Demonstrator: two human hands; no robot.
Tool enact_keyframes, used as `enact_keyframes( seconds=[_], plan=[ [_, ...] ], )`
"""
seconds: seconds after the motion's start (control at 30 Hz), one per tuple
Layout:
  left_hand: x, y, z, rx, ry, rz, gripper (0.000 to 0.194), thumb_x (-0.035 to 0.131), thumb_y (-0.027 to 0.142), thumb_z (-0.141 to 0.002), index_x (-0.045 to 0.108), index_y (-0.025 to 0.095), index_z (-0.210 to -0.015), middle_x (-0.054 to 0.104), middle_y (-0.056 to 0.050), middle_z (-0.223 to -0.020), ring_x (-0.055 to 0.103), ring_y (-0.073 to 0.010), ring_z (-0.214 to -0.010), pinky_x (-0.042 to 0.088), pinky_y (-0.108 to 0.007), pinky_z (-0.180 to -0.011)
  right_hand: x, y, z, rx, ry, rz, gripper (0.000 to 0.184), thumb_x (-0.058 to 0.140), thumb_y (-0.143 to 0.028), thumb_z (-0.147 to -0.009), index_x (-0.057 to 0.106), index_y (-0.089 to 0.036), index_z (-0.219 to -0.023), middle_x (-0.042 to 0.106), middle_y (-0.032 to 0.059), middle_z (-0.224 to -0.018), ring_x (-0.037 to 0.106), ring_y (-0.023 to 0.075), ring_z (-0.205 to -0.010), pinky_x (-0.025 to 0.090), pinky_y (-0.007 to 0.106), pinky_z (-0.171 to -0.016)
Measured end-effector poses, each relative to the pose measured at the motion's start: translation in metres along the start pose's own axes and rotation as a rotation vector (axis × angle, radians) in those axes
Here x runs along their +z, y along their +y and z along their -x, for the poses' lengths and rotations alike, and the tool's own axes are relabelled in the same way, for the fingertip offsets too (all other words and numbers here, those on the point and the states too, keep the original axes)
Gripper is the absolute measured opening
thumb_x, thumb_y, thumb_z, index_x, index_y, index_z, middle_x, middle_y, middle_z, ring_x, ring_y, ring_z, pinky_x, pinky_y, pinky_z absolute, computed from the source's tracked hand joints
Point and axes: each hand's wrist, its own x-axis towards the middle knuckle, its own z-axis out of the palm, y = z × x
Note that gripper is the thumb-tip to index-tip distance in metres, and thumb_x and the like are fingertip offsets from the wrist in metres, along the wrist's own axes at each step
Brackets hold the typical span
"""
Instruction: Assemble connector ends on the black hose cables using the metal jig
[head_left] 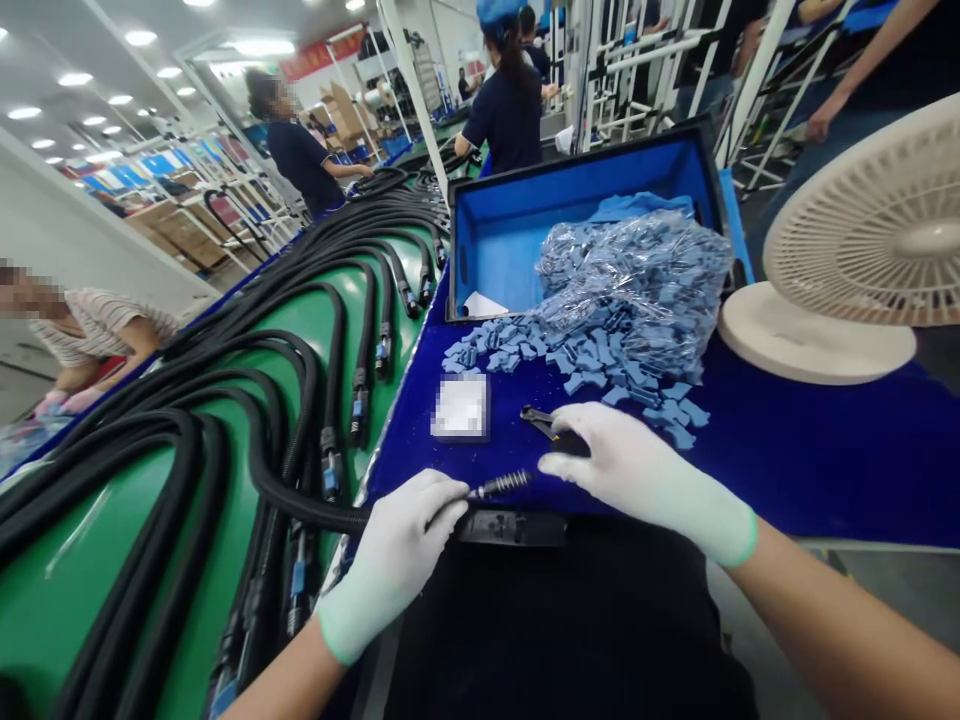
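My left hand [409, 535], in a white glove, is closed round the end of a black corrugated hose [330, 513]. From its fingers a metal fitting with a coil spring [506, 484] points right, above a flat dark grey plastic piece [514, 528] by my lap. My right hand [630, 465], also gloved in white, has its thumb and fingers round the dark handles of small pliers [537, 417], whose jaws point left. Part of the handles is hidden by the hand. Beyond it lie loose blue plastic pieces [600, 350], spilling from a clear plastic bag [637, 270].
A blue bin [495, 235] with a black rim stands behind the bag. A white blurred square [460, 406] lies on the blue table [787, 460]. At right stands a beige fan [817, 335]. Many black hoses [300, 350] cover the green conveyor [97, 590]; several people work farther off.
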Motion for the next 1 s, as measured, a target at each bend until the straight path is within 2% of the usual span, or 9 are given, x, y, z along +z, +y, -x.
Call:
enact_keyframes(
  seconds=[0.13,0.3,0.4,0.43,0.5,0.57,0.63,0.87,1.0],
  plan=[
    [-0.004,0.011,-0.015,-0.365,0.037,0.178,0.026,0.06,0.038,-0.099,0.073,0.027,-0.119,0.075,-0.005,-0.117,0.072,-0.0248,-0.106,0.057,-0.038,-0.096,0.017,0.023,-0.014,0.06,0.052,0.352,0.018,0.058,-0.027,-0.085,0.064,-0.011,-0.09,0.061,0.0145,-0.105,0.054,0.0247,-0.1,0.042,0.035,-0.086],
    [-0.021,0.012,-0.032,-0.577,0.104,0.428,0.039,0.07,0.044,-0.092,0.073,0.026,-0.127,0.074,-0.006,-0.125,0.072,-0.0267,-0.112,0.056,-0.038,-0.1,0.017,0.018,-0.024,0.199,0.074,-0.113,0.022,0.056,-0.036,-0.087,0.057,-0.013,-0.089,0.061,0.0044,-0.084,0.051,0.011,-0.072,0.035,0.024,-0.066],
    [-0.033,0.009,-0.039,-0.657,0.14,0.508,0.043,0.077,0.048,-0.086,0.076,0.024,-0.123,0.078,-0.006,-0.115,0.075,-0.0271,-0.101,0.058,-0.038,-0.095,0.01,-0.004,-0.022,-0.048,-0.014,-0.362,0.014,0.052,-0.02,-0.085,0.063,-0.014,-0.091,0.065,0.0027,-0.092,0.058,0.0099,-0.079,0.044,0.022,-0.072],
    [-0.036,0.009,-0.04,-0.674,0.147,0.518,0.044,0.078,0.049,-0.085,0.078,0.024,-0.121,0.079,-0.006,-0.11,0.075,-0.0269,-0.097,0.059,-0.038,-0.092,0.009,-0.013,-0.02,-0.16,-0.042,-0.424,0.021,0.049,-0.014,-0.084,0.066,-0.015,-0.095,0.067,0.0028,-0.102,0.061,0.0104,-0.087,0.049,0.022,-0.08],
    [-0.041,0.009,-0.041,-0.675,0.164,0.512,0.043,0.079,0.05,-0.085,0.079,0.025,-0.121,0.079,-0.005,-0.106,0.075,-0.0266,-0.094,0.059,-0.037,-0.089,0.01,-0.031,-0.017,-0.309,-0.08,-0.532,0.041,0.044,-0.007,-0.083,0.069,-0.019,-0.113,0.066,0.0021,-0.123,0.064,0.0114,-0.108,0.052,0.023,-0.102],
    [-0.043,0.009,-0.041,-0.632,0.185,0.46,0.041,0.078,0.05,-0.086,0.08,0.028,-0.12,0.079,-0.003,-0.11,0.074,-0.0266,-0.098,0.059,-0.036,-0.09,0.014,-0.044,-0.017,-0.341,-0.076,-0.588,0.058,0.042,-0.006,-0.084,0.063,-0.023,-0.135,0.06,0.0018,-0.138,0.06,0.0126,-0.126,0.045,0.027,-0.122],
    [-0.043,0.01,-0.04,-0.573,0.199,0.408,0.036,0.077,0.048,-0.087,0.081,0.03,-0.118,0.078,-0.001,-0.115,0.073,-0.0266,-0.106,0.057,-0.035,-0.093,0.019,-0.051,-0.019,-0.349,-0.05,-0.593,0.063,0.044,-0.008,-0.085,0.058,-0.023,-0.145,0.056,0.0026,-0.144,0.055,0.0144,-0.136,0.038,0.031,-0.131],
    [-0.035,0.021,-0.041,-0.395,0.238,0.248,0.021,0.069,0.04,-0.095,0.082,0.03,-0.109,0.075,-0.001,-0.108,0.071,-0.0228,-0.101,0.054,-0.031,-0.085,0.026,-0.052,-0.021,-0.411,0.018,-0.625,0.062,0.045,-0.011,-0.089,0.053,-0.022,-0.149,0.055,0.0051,-0.145,0.055,0.0136,-0.136,0.04,0.028,-0.129],
    [-0.035,0.026,-0.038,-0.288,0.221,0.182,0.022,0.065,0.038,-0.097,0.082,0.027,-0.107,0.075,-0.003,-0.106,0.07,-0.0232,-0.1,0.053,-0.033,-0.089,0.035,-0.045,-0.022,-0.361,0.015,-0.557,0.041,0.045,-0.011,-0.09,0.065,-0.017,-0.125,0.062,0.0084,-0.128,0.06,0.0138,-0.117,0.049,0.029,-0.114]
  ],
)
